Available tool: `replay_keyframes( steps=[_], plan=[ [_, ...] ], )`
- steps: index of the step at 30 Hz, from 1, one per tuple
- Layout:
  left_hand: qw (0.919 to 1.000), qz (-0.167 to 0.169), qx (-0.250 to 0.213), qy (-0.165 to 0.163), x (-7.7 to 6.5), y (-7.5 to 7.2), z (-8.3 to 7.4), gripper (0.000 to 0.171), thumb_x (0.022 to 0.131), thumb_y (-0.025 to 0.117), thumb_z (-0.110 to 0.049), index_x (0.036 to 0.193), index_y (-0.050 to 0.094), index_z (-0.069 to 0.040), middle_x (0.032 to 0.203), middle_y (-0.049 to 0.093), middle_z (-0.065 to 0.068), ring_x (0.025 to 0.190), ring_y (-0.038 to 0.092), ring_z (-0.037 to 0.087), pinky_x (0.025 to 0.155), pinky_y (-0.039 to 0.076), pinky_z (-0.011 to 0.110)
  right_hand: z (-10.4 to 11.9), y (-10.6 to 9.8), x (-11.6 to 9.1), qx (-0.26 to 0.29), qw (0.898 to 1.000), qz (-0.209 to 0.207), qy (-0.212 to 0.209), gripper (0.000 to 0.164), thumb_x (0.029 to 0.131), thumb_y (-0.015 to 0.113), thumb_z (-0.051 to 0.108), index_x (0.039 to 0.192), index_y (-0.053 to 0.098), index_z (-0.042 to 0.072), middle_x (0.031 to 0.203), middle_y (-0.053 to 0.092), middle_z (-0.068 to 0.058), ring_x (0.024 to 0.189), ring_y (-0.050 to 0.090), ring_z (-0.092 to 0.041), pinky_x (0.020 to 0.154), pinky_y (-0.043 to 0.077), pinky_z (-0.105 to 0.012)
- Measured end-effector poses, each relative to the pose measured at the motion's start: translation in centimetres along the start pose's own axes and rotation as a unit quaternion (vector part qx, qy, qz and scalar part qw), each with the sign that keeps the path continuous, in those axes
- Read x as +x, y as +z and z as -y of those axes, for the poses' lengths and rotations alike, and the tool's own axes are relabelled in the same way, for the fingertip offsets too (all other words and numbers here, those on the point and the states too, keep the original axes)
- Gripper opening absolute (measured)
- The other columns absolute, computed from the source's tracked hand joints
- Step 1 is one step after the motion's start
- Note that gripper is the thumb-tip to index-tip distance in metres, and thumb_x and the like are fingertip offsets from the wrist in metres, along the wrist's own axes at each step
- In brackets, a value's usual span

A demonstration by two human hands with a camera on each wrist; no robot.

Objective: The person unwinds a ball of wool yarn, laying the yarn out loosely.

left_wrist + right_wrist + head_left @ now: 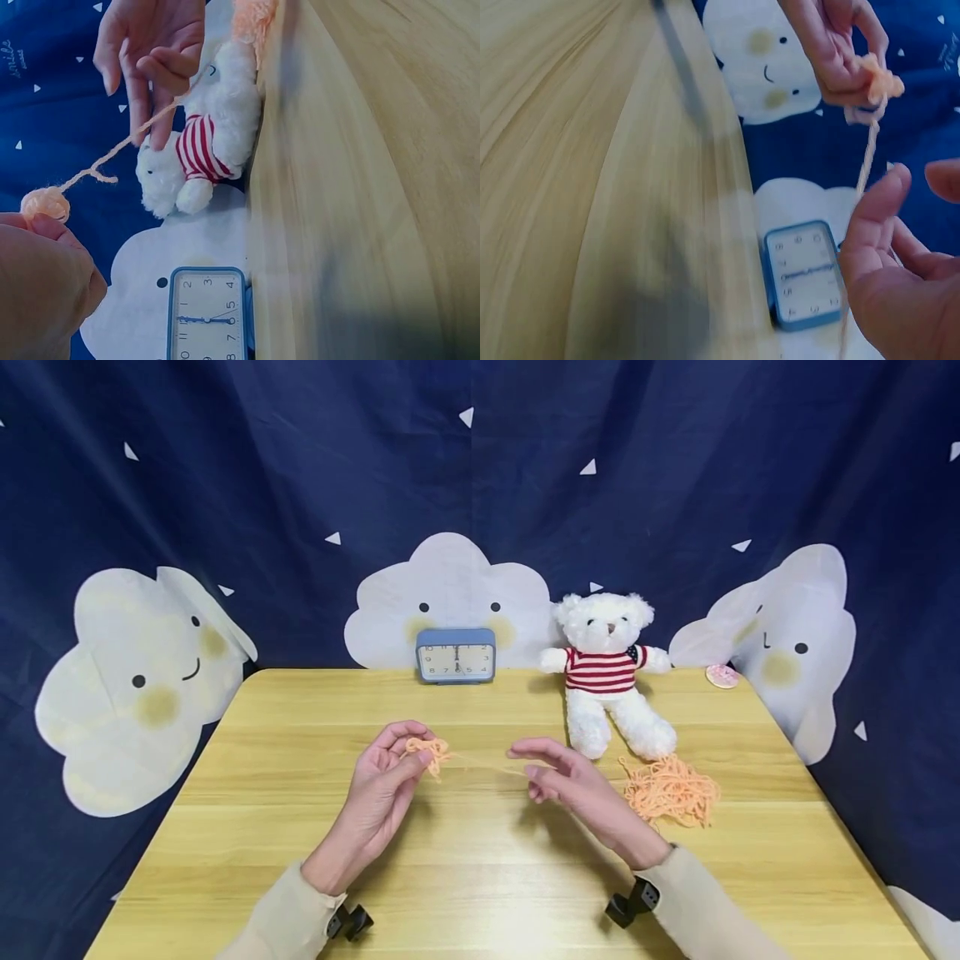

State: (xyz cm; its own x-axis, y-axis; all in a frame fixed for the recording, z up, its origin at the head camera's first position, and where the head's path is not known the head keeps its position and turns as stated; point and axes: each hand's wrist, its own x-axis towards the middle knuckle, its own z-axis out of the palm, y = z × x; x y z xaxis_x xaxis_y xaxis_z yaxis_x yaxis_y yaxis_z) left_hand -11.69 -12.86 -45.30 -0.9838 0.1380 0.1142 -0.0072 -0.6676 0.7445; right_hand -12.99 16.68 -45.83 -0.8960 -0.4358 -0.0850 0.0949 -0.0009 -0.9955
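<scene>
My left hand (382, 785) pinches a small bundle of peach yarn (427, 752) between thumb and fingers; it looks like a little rounded ball (46, 204) in the left wrist view. From it a yarn strand (868, 161) stretches across to my right hand (570, 789). There the thumb and forefinger stand apart, and the strand passes along the extended fingers (141, 112). Other fingers of that hand are bent, and whether they grip the strand is unclear. A loose heap of the same yarn (672, 791) lies on the table beside my right wrist.
A white teddy bear (607, 672) in a striped shirt sits at the back right of the wooden table (300, 710). Left of it stands a blue clock (456, 656). A small pink round object (722, 676) lies near the back right corner. Behind hangs a dark blue curtain (285, 460).
</scene>
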Motion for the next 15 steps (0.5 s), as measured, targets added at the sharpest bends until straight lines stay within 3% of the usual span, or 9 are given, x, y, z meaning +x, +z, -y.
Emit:
replay_keyframes(
  steps=[3,7,11,15],
  plan=[
    [0.9999,-0.006,0.010,-0.006,0.0,0.0,0.1,0.033,0.097,0.065,0.019,0.123,0.062,0.000,0.118,0.067,0.010,0.101,0.068,0.014,0.088,0.059,0.018,0.1,0.9,0.3,-0.012,0.999,0.046,0.008,0.048,0.107,0.065,0.010,0.152,0.054,-0.003,0.148,0.063,-0.019,0.095,0.067,-0.021,0.091,0.062,-0.036],
    [0.9997,-0.011,0.019,-0.009,-0.1,-0.1,0.1,0.032,0.098,0.064,0.019,0.124,0.063,0.000,0.119,0.068,0.011,0.103,0.070,0.014,0.091,0.059,0.020,0.1,1.6,0.4,-0.017,0.997,0.073,0.019,0.044,0.108,0.069,0.016,0.146,0.059,-0.004,0.124,0.073,-0.015,0.092,0.067,-0.018,0.090,0.062,-0.038],
    [0.9993,-0.017,0.028,-0.016,-0.2,-0.1,0.0,0.033,0.097,0.062,0.020,0.123,0.062,0.000,0.118,0.068,0.009,0.101,0.071,0.013,0.089,0.060,0.020,0.3,1.8,0.0,-0.020,0.999,0.035,0.001,0.030,0.109,0.069,0.019,0.129,0.070,-0.003,0.093,0.069,-0.003,0.081,0.062,-0.012,0.076,0.057,-0.027],
    [0.9983,-0.031,0.040,-0.027,-0.3,-0.2,-0.1,0.031,0.099,0.063,0.018,0.123,0.062,-0.001,0.117,0.068,0.007,0.099,0.070,0.012,0.086,0.060,0.020,0.6,1.2,-0.5,-0.009,0.999,-0.025,-0.040,0.019,0.110,0.066,0.016,0.114,0.074,-0.001,0.083,0.063,0.000,0.074,0.057,-0.010,0.069,0.053,-0.022]
  ],
)
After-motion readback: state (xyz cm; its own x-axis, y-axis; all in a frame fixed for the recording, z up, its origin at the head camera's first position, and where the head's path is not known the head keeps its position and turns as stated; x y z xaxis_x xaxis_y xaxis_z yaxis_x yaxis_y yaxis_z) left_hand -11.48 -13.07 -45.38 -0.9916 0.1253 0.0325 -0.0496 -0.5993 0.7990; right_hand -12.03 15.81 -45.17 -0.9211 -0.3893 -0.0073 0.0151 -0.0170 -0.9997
